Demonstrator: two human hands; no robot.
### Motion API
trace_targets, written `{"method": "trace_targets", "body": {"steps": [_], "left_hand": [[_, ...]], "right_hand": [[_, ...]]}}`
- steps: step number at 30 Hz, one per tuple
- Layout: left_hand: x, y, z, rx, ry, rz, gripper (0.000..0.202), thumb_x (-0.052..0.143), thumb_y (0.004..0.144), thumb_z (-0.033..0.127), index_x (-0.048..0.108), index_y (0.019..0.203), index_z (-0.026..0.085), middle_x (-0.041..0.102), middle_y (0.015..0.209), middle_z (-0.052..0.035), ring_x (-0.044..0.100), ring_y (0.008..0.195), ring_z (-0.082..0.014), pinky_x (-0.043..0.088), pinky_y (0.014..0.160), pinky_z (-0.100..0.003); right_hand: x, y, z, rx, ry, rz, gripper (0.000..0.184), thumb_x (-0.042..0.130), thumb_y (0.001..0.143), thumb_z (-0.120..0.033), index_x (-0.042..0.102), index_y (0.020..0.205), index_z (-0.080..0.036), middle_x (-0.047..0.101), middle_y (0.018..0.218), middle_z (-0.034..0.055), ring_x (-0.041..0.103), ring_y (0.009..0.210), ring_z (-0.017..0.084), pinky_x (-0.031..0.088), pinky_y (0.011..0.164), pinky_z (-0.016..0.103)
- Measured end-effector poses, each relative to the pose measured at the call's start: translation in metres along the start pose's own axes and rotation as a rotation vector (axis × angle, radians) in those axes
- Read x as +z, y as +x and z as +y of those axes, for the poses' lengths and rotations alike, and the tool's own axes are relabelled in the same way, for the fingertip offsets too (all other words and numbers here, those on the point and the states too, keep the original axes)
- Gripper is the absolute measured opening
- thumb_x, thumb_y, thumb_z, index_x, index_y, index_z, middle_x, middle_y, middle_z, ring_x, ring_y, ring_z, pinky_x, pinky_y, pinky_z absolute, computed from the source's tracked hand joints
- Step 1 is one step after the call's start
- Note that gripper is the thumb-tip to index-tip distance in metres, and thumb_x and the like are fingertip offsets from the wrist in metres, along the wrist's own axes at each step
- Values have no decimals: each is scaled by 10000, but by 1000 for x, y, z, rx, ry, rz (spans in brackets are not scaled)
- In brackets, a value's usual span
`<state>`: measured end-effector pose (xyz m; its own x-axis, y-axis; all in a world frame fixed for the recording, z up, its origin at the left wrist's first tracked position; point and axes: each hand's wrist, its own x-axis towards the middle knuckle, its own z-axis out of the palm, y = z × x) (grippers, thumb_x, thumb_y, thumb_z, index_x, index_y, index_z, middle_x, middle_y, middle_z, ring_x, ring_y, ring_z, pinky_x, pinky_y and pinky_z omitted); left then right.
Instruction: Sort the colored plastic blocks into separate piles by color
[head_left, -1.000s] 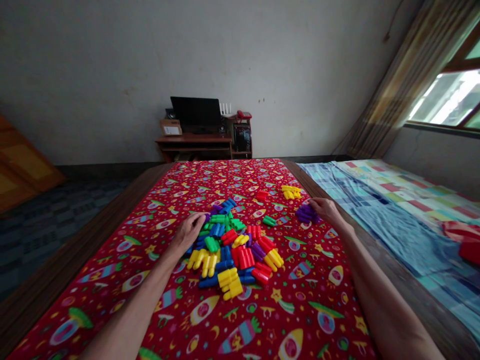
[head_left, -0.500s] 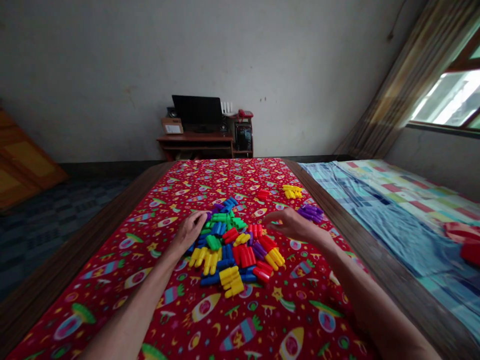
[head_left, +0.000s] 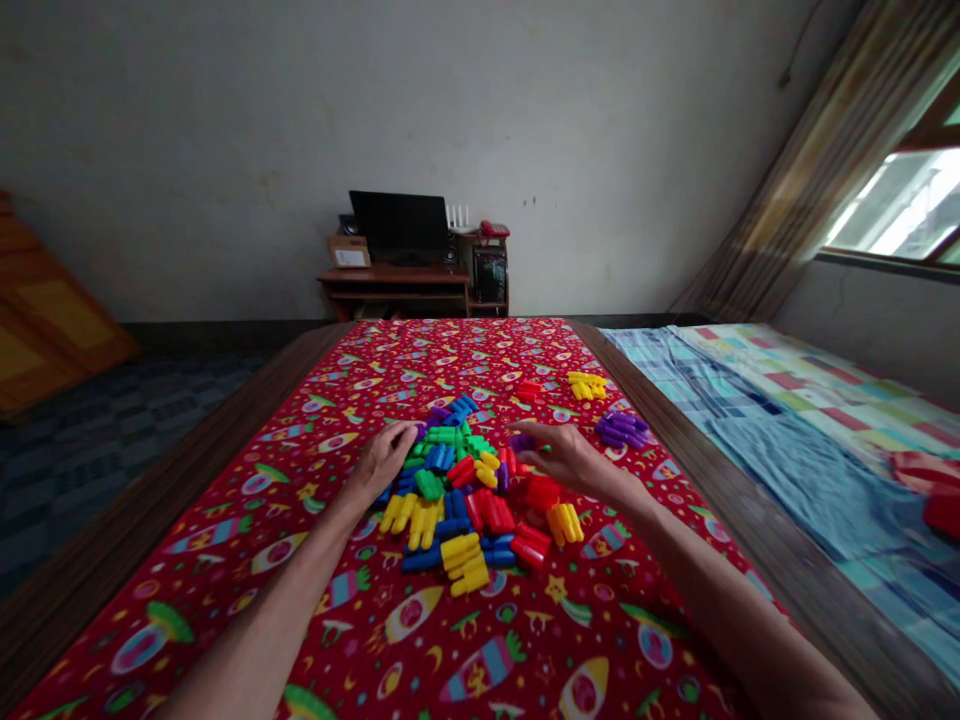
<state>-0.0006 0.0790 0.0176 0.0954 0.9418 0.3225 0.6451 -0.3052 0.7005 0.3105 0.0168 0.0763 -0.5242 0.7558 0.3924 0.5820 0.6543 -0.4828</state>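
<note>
A heap of plastic toy blocks in the shape of joined tubes lies on the red patterned cloth (head_left: 409,610). My left hand (head_left: 385,458) is at the heap's left side, its fingers closed at a purple block (head_left: 421,431). Over the right side of the heap, my right hand (head_left: 564,455) pinches another purple block (head_left: 523,441). Green blocks (head_left: 448,436) lie between the hands. Nearer to me are yellow blocks (head_left: 464,563), red blocks (head_left: 491,511) and blue blocks (head_left: 421,559).
Beyond my right hand sit separate groups of purple blocks (head_left: 622,430), yellow blocks (head_left: 587,385) and a red block group (head_left: 529,391). A bed (head_left: 757,450) stands on the right. A desk with a monitor (head_left: 399,226) is against the far wall.
My right hand has moved left and down to the heap and taken a purple block. A red block and a yellow block at the heap's right have shifted. My left hand stays put.
</note>
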Motion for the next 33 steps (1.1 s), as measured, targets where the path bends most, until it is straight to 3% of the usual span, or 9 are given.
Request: {"method": "trace_targets", "body": {"steps": [4, 7, 11, 13, 16, 21, 26, 30, 33], "left_hand": [[1, 1, -3, -8, 4, 20, 567, 376, 817, 609, 682, 987, 164, 707, 1112, -118, 642, 1041, -280, 496, 970, -412], [1, 1, -4, -15, 2, 7, 606, 370, 815, 624, 680, 1015, 144, 701, 1118, -130, 642, 1047, -283, 490, 977, -411], [-1, 0, -2, -8, -2, -2, 585, 379, 828, 624, 684, 1022, 164, 705, 1126, -112, 633, 1069, -275, 482, 986, -398], [-1, -1, -1, -5, -4, 1, 575, 383, 832, 621, 689, 1021, 173, 707, 1127, -105, 633, 1065, -274, 484, 981, -397], [-2, -1, 0, -2, -7, -7, 581, 386, 831, 624, 697, 1024, 173, 708, 1129, -101, 641, 1038, -272, 495, 965, -395], [-1, -1, 1, -10, 0, 12, 551, 386, 835, 609, 696, 997, 184, 716, 1102, -94, 644, 1032, -272, 503, 955, -389], [-1, -2, 2, -14, 8, 9, 566, 375, 835, 602, 681, 1016, 161, 706, 1121, -112, 640, 1052, -278, 491, 977, -398], [-2, -2, 2, -8, 7, -9, 579, 368, 835, 612, 681, 1017, 161, 708, 1115, -116, 642, 1051, -280, 491, 979, -408], [-2, -2, 2, -12, 11, -1, 586, 368, 833, 626, 684, 1006, 163, 710, 1114, -114, 641, 1054, -282, 495, 974, -404]], "right_hand": [[-34, -6, 25, 97, -153, 110, 334, 494, 907, -236, 642, 1185, -125, 692, 766, 50, 580, 641, 137, 415, 631, 234], [-56, -14, 51, 202, -268, 208, 283, 504, 881, -222, 700, 1058, -120, 721, 852, 104, 640, 744, 187, 456, 708, 277], [-64, -24, 87, 279, -315, 395, 262, 523, 860, -218, 730, 1006, -154, 733, 1004, 125, 665, 954, 244, 483, 858, 350], [-61, -28, 102, 324, -342, 376, 269, 531, 846, -203, 736, 1015, -161, 734, 1027, 119, 661, 997, 258, 490, 875, 370], [-57, -35, 115, 395, -375, 238, 304, 535, 821, -161, 731, 1053, -149, 745, 994, 120, 677, 956, 254, 504, 833, 349], [-60, -36, 108, 333, -306, -45, 287, 486, 913, -292, 742, 939, -165, 753, 856, 75, 673, 740, 172, 480, 694, 244], [-61, -28, 96, 376, -375, 109, 300, 486, 927, -288, 735, 976, -128, 748, 925, 125, 680, 797, 197, 458, 709, 255], [-34, -16, 73, 274, -295, 158, 318, 440, 954, -264, 729, 943, -132, 729, 782, 96, 658, 689, 179, 453, 664, 254], [4, -3, 40, -6, -127, 34, 249, 470, 938, -209, 704, 1001, -152, 721, 872, 86, 657, 781, 167, 477, 727, 253]]}}
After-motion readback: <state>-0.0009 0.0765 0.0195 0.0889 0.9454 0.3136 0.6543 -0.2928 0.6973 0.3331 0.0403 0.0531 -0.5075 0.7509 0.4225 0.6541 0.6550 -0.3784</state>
